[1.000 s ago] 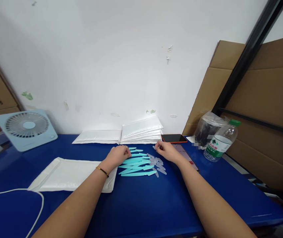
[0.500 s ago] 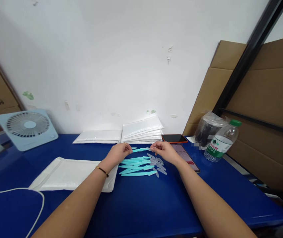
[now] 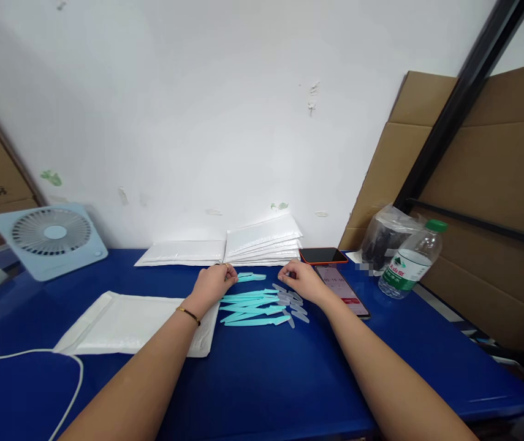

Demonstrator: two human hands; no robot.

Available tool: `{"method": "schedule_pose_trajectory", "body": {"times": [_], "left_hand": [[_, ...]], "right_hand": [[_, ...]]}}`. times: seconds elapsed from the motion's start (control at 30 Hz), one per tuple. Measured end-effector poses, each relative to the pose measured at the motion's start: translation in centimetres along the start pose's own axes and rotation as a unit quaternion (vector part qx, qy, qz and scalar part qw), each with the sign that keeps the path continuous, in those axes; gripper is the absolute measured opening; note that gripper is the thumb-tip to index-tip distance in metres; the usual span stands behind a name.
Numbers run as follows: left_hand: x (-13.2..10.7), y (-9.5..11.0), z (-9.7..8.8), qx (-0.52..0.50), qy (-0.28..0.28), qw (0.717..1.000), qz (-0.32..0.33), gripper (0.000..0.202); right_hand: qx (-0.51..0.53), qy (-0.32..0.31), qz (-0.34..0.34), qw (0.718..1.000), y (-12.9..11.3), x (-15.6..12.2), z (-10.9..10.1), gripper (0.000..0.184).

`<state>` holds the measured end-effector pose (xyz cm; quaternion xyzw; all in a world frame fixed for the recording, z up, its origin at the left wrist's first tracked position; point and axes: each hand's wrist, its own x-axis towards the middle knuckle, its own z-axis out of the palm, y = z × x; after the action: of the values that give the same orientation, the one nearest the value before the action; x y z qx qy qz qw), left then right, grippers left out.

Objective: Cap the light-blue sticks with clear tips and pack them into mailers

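while left hand, right hand rest apart, teal strips lie between.

Fan, water bottle and phone rest on blue table.

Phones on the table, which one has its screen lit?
The nearer phone, beside the right hand; its screen glows white and red. The orange-edged phone behind it is dark.

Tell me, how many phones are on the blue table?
2. The dark phone lies farther back; the lit phone lies just in front of it, beside the right hand. None seems hidden.
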<state>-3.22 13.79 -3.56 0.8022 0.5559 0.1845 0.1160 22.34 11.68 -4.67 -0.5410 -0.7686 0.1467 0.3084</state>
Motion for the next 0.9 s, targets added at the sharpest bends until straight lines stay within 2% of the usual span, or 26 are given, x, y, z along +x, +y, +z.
{"method": "schedule_pose_trajectory", "body": {"times": [0.1, 0.2, 0.4, 0.53, 0.67, 0.77, 0.9], "left_hand": [[-0.1, 0.1, -0.2, 0.018, -0.002, 1.0, 0.024, 0.021], [-0.3, 0.6, -0.1, 0.019, -0.054, 0.997, 0.056, 0.018], [-0.3, 0.6, 0.4, -0.015, -0.128, 0.991, 0.029, 0.013], [-0.2, 0.3, 0.3, -0.006, -0.084, 0.996, 0.032, 0.015], [-0.1, 0.0, 0.0, -0.007, -0.031, 0.999, 0.011, 0.018], [-0.1, 0.0, -0.2, -0.004, -0.022, 1.0, 0.008, 0.018], [-0.1, 0.3, -0.2, -0.014, -0.033, 0.999, 0.012, 0.018]], "right_hand": [[-0.038, -0.035, 0.008, 0.999, 0.5, -0.1, 0.1, 0.021], [-0.046, -0.058, 0.022, 0.997, 0.6, -0.1, 0.6, 0.016], [-0.008, -0.083, 0.061, 0.995, 0.8, 0.0, 0.9, 0.011], [0.028, -0.057, 0.056, 0.996, 1.0, 0.0, 0.2, 0.012], [0.147, -0.06, 0.078, 0.984, 0.9, -0.1, -0.8, 0.023], [0.213, -0.054, 0.073, 0.973, 0.6, -0.1, -1.0, 0.028], [0.233, -0.052, 0.071, 0.968, 0.3, -0.1, -0.8, 0.031]]}}
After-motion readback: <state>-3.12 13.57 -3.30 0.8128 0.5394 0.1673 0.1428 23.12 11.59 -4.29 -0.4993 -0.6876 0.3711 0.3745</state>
